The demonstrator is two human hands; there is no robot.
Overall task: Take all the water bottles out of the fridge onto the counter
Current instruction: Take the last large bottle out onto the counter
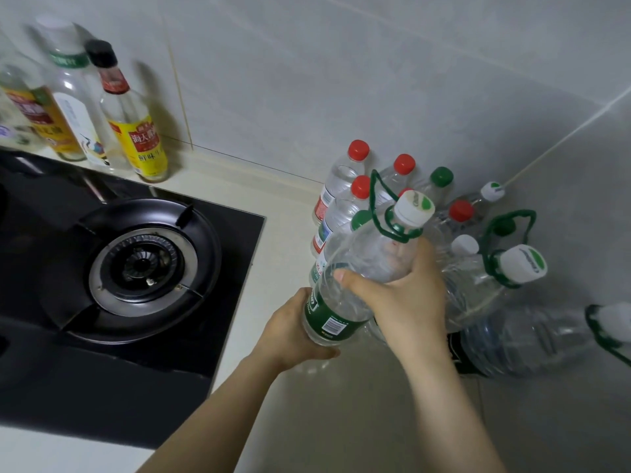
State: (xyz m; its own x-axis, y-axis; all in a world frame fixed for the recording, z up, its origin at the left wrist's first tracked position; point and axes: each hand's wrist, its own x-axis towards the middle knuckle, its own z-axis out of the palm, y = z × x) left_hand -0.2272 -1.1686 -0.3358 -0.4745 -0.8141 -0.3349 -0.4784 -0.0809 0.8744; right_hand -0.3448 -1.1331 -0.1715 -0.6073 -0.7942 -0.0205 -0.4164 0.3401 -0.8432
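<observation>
Both my hands hold one large clear water bottle (355, 268) with a green label, a white cap and a green carry loop, tilted above the pale counter (283, 254). My left hand (293, 331) cups its base. My right hand (399, 295) grips its upper body below the neck. Behind it, in the corner, stand several small water bottles (341, 179) with red, green and white caps. Two more large bottles are at the right: one upright (488, 281), one further right and lower (532, 339). The fridge is not in view.
A black gas hob (143, 264) with a round burner fills the left. Three condiment bottles (136, 124) stand against the tiled wall at the back left. Grey tiled walls meet in the corner behind the water bottles.
</observation>
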